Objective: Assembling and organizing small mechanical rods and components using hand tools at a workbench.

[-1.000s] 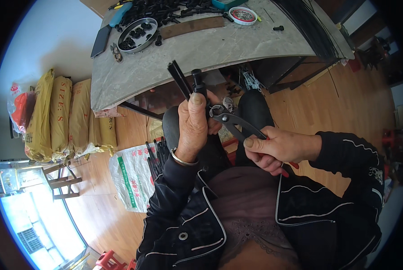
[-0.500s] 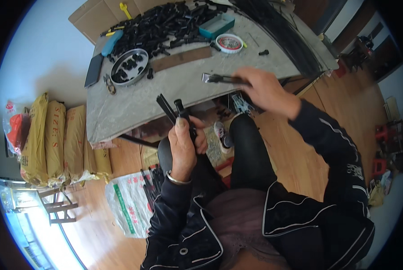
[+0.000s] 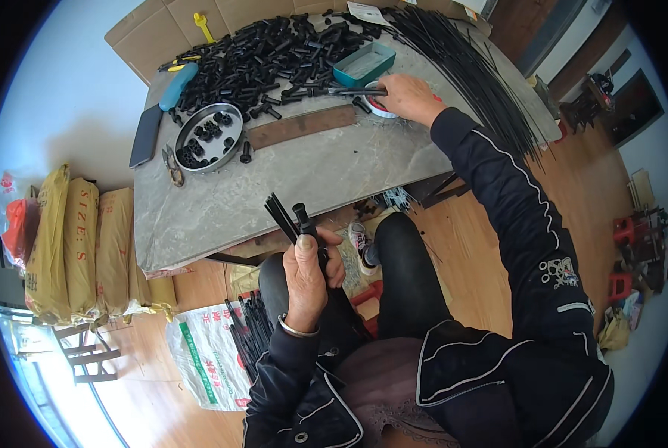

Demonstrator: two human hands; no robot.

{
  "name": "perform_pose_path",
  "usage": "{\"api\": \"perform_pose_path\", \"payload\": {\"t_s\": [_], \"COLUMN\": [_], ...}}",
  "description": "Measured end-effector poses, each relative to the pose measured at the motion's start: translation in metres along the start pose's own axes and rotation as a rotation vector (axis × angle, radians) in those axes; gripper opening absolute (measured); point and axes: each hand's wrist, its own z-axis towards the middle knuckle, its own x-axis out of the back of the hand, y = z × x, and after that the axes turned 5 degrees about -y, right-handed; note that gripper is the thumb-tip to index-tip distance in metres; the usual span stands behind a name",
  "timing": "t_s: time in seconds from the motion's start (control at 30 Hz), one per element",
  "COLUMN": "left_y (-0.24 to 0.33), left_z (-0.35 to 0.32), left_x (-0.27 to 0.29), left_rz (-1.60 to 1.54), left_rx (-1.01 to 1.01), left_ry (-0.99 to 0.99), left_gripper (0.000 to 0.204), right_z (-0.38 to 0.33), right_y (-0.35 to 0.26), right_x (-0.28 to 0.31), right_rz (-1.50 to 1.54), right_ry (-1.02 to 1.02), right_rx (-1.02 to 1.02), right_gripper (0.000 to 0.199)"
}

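Observation:
Over my lap, my left hand (image 3: 306,280) is closed around a bundle of thin black rods (image 3: 278,213) and a black tubular part (image 3: 302,216) with a wider round end. Their upper ends stick up past my thumb; the lower parts are hidden by my palm. My right hand (image 3: 410,98) reaches over the table, closed on a slim dark-handled tool (image 3: 358,91). The tool points left, its tip lost against the black parts. Beneath that hand is a white round tub (image 3: 378,110), partly covered. Just beyond it stands a teal tray (image 3: 365,66).
A heap of black tubular parts (image 3: 263,63) covers the back of the grey table (image 3: 274,168). Long black rods (image 3: 468,82) lie to the right. Nearer are a brown strip (image 3: 304,125), a round metal tin (image 3: 192,160) of small black pieces and snips (image 3: 172,167). Sacks (image 3: 80,246) stand left.
My right hand has moved forward and left with the tool, from the table's near edge to above the white tub. My left hand keeps its hold on the rods and tubular part.

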Motion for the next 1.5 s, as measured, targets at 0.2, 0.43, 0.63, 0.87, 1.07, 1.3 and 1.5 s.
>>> {"api": "perform_pose_path", "payload": {"t_s": [0.2,0.43,0.63,0.87,1.07,1.3,1.5], "left_y": [0.001,0.003,0.007,0.015,0.016,0.013,0.013], "left_z": [-0.001,-0.010,-0.021,-0.039,-0.045,-0.047,-0.049], "left_x": [-0.001,-0.004,-0.022,-0.031,-0.036,-0.038,-0.053], "left_rz": [-0.045,-0.045,0.107,0.110,0.164,0.159,0.161], "left_rx": [-0.002,-0.043,-0.102,-0.149,-0.162,-0.179,-0.186], "left_ry": [0.056,0.105,0.175,0.131,0.176,0.166,0.163], "left_gripper": [0.055,0.056,0.061,0.052,0.052,0.051,0.047], "right_z": [-0.005,-0.067,-0.186,-0.224,-0.230,-0.232,-0.234], "right_y": [0.011,-0.025,-0.108,-0.151,-0.152,-0.156,-0.173], "right_x": [0.005,0.039,0.011,-0.010,-0.008,-0.011,-0.006], "right_rz": [0.040,0.774,1.559,1.821,1.739,1.756,1.728], "right_ry": [0.107,0.002,-0.491,-0.424,-0.413,-0.310,-0.051], "right_rx": [-0.009,-0.090,0.044,0.133,0.158,0.037,-0.075], "right_gripper": [0.029,0.022,0.016,0.026,0.030,0.023,0.023]}}
